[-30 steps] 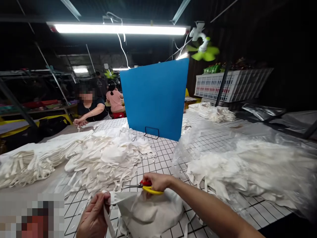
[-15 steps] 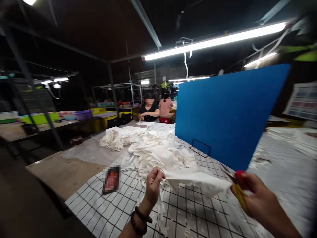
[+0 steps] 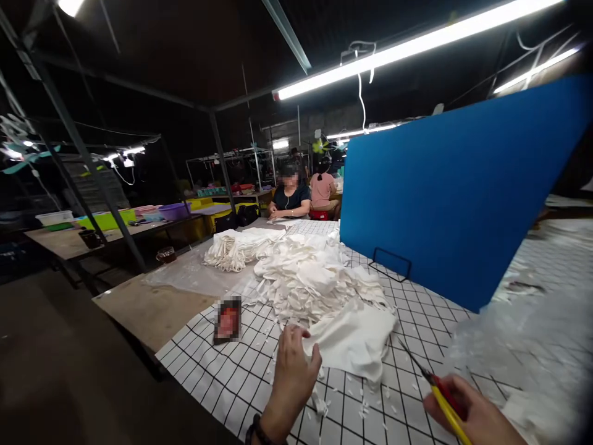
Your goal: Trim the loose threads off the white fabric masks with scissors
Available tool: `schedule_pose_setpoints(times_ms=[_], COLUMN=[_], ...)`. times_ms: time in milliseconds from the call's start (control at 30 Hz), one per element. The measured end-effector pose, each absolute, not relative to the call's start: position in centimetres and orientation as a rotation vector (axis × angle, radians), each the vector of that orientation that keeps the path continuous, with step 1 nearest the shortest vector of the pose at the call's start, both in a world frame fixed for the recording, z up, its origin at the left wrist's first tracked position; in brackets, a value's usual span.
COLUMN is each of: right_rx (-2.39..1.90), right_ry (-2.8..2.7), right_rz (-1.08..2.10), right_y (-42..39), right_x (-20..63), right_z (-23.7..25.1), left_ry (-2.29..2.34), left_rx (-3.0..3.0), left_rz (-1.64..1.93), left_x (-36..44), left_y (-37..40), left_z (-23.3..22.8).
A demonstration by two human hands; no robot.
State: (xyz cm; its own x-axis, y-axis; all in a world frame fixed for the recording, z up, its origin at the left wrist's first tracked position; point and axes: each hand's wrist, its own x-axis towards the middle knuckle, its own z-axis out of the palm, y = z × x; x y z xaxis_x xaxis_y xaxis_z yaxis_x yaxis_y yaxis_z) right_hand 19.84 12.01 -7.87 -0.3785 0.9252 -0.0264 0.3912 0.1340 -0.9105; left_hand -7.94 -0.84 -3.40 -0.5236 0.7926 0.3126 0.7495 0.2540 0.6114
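**Cloth set down on pile edge, scissors pulled back**

Head view: left hand (image 3: 293,364) low centre, fingers curled on edge of white cloth piece (image 3: 354,337), now lying on grid table (image 3: 222,383) against white pile (image 3: 310,278); half a second ago held stretched in air. Right hand (image 3: 477,417) lower right, closed around yellow-red scissors (image 3: 433,386), blades shut, now clear of cloth. Blue board (image 3: 458,191) right, larger in frame.

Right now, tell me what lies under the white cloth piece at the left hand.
The white cloth piece lies on the grid-patterned table cover, its far edge against the white pile. The left hand pinches its near corner. Anything beneath is hidden.
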Motion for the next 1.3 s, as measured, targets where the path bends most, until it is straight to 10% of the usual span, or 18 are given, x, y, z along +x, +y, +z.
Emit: schedule_pose_setpoints(times_ms=[800, 1300], right_rx=[-1.577, -0.993], right_ry=[-1.933, -2.075], right_rz=[1.018, 1.118], right_y=[16.8, 11.6], right_x=[10.7, 13.7], right_z=[-7.7, -8.3], left_ry=[1.909, 1.881], left_rx=[1.505, 1.459], left_rz=[0.800, 0.906], left_x=[-4.3, -3.7], left_y=[2.6, 4.7], left_z=[-7.3, -9.7])
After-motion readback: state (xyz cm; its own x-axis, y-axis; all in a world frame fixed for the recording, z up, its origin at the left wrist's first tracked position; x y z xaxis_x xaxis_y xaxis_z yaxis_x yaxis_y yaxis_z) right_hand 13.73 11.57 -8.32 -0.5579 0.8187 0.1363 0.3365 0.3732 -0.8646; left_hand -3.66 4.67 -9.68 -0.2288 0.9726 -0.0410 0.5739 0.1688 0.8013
